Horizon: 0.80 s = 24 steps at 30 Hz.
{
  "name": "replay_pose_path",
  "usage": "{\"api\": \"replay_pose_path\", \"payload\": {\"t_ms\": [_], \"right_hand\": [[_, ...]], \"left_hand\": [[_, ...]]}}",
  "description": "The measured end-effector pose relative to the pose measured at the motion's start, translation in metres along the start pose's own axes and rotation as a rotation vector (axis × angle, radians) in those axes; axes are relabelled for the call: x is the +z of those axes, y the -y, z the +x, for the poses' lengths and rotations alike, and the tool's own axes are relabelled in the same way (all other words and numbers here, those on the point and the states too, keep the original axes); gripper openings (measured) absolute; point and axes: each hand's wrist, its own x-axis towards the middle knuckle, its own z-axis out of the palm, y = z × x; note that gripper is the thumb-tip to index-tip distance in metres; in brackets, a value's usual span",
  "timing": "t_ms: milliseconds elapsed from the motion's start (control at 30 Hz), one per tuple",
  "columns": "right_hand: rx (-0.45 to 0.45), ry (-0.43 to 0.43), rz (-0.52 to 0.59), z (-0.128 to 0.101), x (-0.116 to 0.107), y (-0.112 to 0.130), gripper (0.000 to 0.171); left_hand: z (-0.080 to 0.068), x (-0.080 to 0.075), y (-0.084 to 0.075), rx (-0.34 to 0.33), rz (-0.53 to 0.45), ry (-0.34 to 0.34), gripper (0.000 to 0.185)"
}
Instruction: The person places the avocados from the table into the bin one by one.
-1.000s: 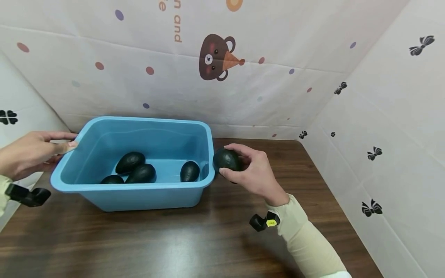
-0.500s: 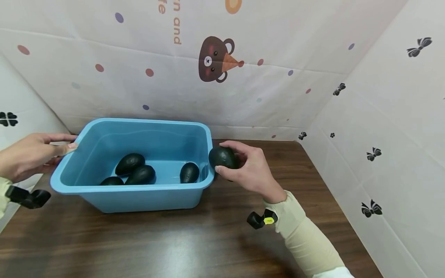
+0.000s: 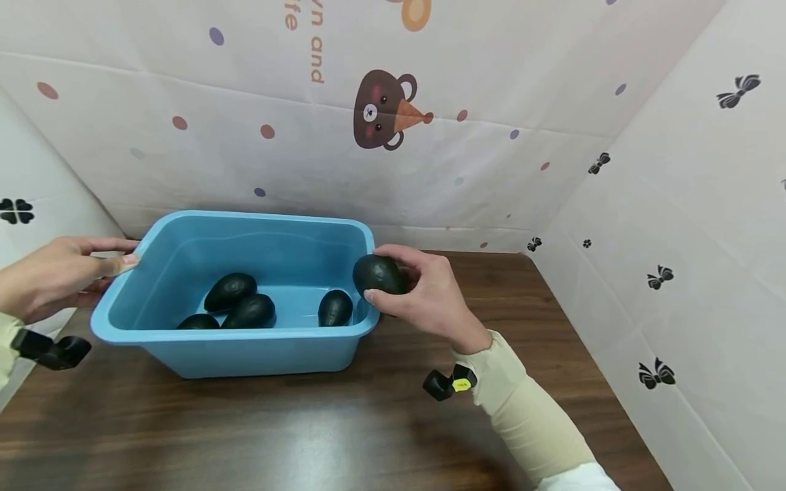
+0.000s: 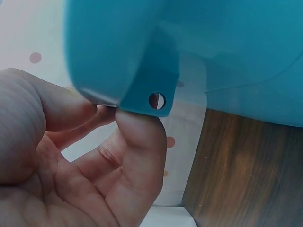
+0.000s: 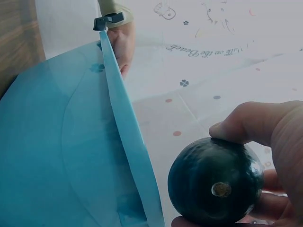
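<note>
A light blue plastic basin (image 3: 245, 353) stands on the wooden table by the back wall. My left hand (image 3: 58, 276) grips its left rim, thumb on top and fingers beneath; the left wrist view shows the fingertips (image 4: 142, 132) under the rim's edge. With thumb and fingers my right hand (image 3: 430, 293) holds a dark green avocado (image 3: 377, 274) at the basin's right rim, partly over it. Its stem end shows in the right wrist view. Inside the basin lie several more avocados: a cluster at the left, with one avocado (image 3: 248, 311) in front, and a single avocado (image 3: 335, 308) at the right.
White printed sheets cover the back wall (image 3: 295, 164) and the right wall (image 3: 688, 204). The brown wooden table (image 3: 276, 429) extends in front of the basin and to its right. A small black camera (image 3: 439, 385) sits on my right wrist.
My right hand has moved left with the avocado, from beside the basin to over its right rim. The left hand keeps its grip on the rim.
</note>
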Motion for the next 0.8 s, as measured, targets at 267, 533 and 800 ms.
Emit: {"api": "replay_pose_path", "payload": {"t_ms": [267,533,800], "right_hand": [[-0.025,0.019,-0.011,0.008,0.007,0.007,0.05],[-0.04,0.051,-0.016,0.018,0.014,0.01,0.047],[-0.051,0.073,-0.032,0.028,0.019,0.014,0.045]], "left_hand": [[0.0,0.001,0.001,0.005,-0.012,0.003,0.075],[-0.001,0.001,0.001,0.006,-0.004,-0.001,0.078],[0.001,0.001,0.002,0.008,-0.007,-0.002,0.077]]}}
